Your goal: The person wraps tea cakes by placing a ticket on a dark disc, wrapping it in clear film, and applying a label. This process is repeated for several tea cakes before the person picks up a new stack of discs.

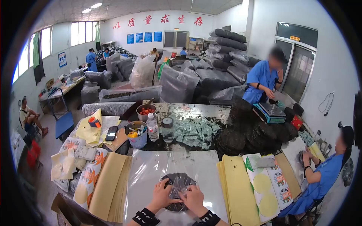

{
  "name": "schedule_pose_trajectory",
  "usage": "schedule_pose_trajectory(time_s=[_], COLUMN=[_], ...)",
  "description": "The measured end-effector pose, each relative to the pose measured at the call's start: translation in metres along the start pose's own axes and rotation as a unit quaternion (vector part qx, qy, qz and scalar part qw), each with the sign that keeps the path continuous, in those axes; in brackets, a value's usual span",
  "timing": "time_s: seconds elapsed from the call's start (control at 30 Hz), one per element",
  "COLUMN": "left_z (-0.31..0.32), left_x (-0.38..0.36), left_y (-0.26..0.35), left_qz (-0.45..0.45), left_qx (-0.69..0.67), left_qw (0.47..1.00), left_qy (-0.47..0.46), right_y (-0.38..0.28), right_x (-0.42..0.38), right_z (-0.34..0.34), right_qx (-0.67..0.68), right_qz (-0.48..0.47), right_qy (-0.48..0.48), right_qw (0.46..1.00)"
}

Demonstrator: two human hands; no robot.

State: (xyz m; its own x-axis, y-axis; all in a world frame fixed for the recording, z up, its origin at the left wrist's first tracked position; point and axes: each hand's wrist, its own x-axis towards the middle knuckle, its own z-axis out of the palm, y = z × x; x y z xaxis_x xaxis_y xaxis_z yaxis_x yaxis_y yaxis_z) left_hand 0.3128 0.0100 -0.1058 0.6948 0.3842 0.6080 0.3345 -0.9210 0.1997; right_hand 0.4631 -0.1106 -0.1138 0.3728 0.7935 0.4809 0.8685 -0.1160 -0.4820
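Observation:
A round, flat dark disc [176, 207], looking like pressed dried seaweed, lies on the white work surface in front of me. Clear plastic wrap [180, 181] covers it, creased and bunched over its middle. My left hand [163, 195] grips the wrap from the left, fingers bent over the disc's upper left part. From the right, my right hand [193, 199] pinches the wrap close to the centre, its thumb near the left thumb. Both wrists wear black bands. A larger sheet of clear plastic [151, 169] spreads over the surface around the disc.
Yellow paper stacks [109, 184] and printed label sheets [260, 184] flank me. Beyond are small green packets [198, 132], piled dark discs [232, 143], a bottle [152, 128], a jar [167, 130], and a scale [269, 112]. Two people in blue work at right.

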Motion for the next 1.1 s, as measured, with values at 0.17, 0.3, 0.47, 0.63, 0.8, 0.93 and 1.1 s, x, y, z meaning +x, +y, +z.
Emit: schedule_pose_trajectory(time_s=[0.17,0.3,0.47,0.63,0.8,0.93,1.1], left_z=[0.023,0.024,0.025,0.022,0.038,0.022,0.047], left_x=[0.0,-0.005,0.014,0.027,0.008,0.019,0.021], left_y=[0.002,-0.003,-0.012,-0.017,-0.018,-0.006,-0.008], left_qz=[-0.177,-0.049,-0.175,-0.087,-0.084,-0.182,-0.184], left_qx=[-0.066,-0.037,-0.164,-0.041,-0.195,-0.195,-0.096], left_qw=[0.968,0.995,0.944,0.991,0.971,0.955,0.978], left_qy=[-0.165,-0.074,-0.227,-0.093,-0.111,-0.133,0.022], right_y=[0.017,0.019,0.022,0.028,0.036,0.024,0.041], right_x=[0.005,0.021,0.025,0.054,0.027,0.056,0.048], right_z=[0.022,0.023,0.013,0.018,0.028,0.025,0.031], right_qx=[0.144,0.116,0.043,0.155,0.259,0.205,0.173], right_qz=[0.099,0.057,-0.007,-0.172,-0.127,0.026,-0.107], right_qy=[0.014,0.081,-0.129,-0.072,-0.096,0.115,-0.075], right_qw=[0.985,0.988,0.991,0.97,0.953,0.972,0.976])
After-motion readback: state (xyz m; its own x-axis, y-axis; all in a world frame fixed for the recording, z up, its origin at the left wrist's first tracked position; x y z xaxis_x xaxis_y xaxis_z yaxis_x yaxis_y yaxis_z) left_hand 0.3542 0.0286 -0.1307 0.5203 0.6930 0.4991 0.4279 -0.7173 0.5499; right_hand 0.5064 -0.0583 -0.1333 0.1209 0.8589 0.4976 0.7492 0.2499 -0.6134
